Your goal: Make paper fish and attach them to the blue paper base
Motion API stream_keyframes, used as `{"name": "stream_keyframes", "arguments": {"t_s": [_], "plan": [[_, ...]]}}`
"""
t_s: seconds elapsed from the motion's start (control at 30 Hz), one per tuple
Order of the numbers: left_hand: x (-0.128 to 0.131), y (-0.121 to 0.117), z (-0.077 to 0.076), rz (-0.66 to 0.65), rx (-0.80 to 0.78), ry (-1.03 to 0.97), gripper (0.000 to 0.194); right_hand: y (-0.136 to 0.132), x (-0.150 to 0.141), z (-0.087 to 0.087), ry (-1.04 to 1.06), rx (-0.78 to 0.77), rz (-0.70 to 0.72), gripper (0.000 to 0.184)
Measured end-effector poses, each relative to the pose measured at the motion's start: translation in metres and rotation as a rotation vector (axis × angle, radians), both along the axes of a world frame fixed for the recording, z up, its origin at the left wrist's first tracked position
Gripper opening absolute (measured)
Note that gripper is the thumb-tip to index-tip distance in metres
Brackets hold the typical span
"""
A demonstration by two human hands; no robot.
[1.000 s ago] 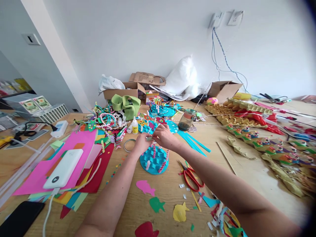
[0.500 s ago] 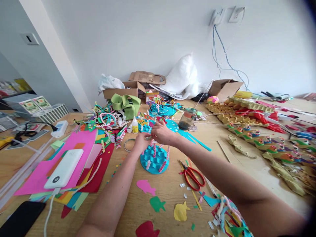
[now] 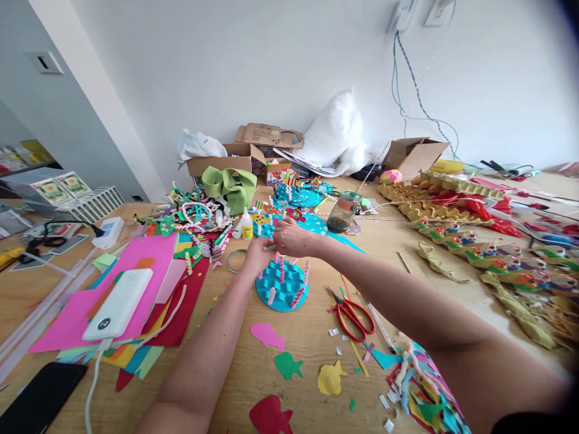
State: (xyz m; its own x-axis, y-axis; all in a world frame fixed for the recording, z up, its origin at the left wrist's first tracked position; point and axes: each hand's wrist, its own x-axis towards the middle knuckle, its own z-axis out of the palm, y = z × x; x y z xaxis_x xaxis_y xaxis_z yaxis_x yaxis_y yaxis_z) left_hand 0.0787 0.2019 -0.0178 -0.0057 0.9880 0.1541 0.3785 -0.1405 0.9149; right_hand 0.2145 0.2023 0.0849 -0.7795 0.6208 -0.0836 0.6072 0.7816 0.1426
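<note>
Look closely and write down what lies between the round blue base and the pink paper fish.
The stretch between the round blue base and the pink paper fish is bare wooden table, as the head view shows.

Left hand (image 3: 260, 257), right hand (image 3: 293, 239) by blue disc (image 3: 284, 290)

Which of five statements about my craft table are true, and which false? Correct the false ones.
1. The left hand and right hand are close together, near the round blue board with pink twisted posts. True.
2. Red-handled metal scissors lie on the brown wooden table, right of that board. True.
3. The left hand holds those scissors. False: they lie away from both hands.
4. The flat pink paper fish lies farther from the camera than the flat red paper fish. True.
5. The red fish rests on the board. False: it lies on the table.
</note>
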Motion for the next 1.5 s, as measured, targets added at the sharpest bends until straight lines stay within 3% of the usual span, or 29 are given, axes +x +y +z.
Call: {"name": "stream_keyframes", "arguments": {"t_s": [0.2, 0.53, 0.8, 1.07, 1.27, 1.5], "plan": [[-0.002, 0.002, -0.004, 0.02, -0.004, -0.009, 0.016, 0.002, 0.004, -0.003, 0.048, 0.033, 0.023, 0.018], [-0.004, 0.001, 0.003, -0.007, -0.009, -0.023, 0.013, -0.002, 0.013, -0.003, 0.234, 0.039, -0.026, 0.021], [-0.005, 0.003, 0.0, -0.022, 0.019, -0.022, 0.014, 0.0, 0.003, -0.009, 0.174, 0.076, -0.035, 0.016], [-0.004, 0.003, -0.003, -0.012, 0.049, -0.085, 0.046, 0.001, 0.001, -0.006, 0.166, 0.039, -0.065, 0.019], [-0.004, 0.003, -0.005, -0.045, 0.005, -0.164, 0.054, -0.001, 0.004, -0.001, 0.21, 0.011, -0.078, 0.019], [-0.012, -0.002, 0.008, -0.085, -0.034, -0.251, 0.062, -0.004, 0.015, 0.005, 0.295, 0.032, -0.13, 0.02]]}}
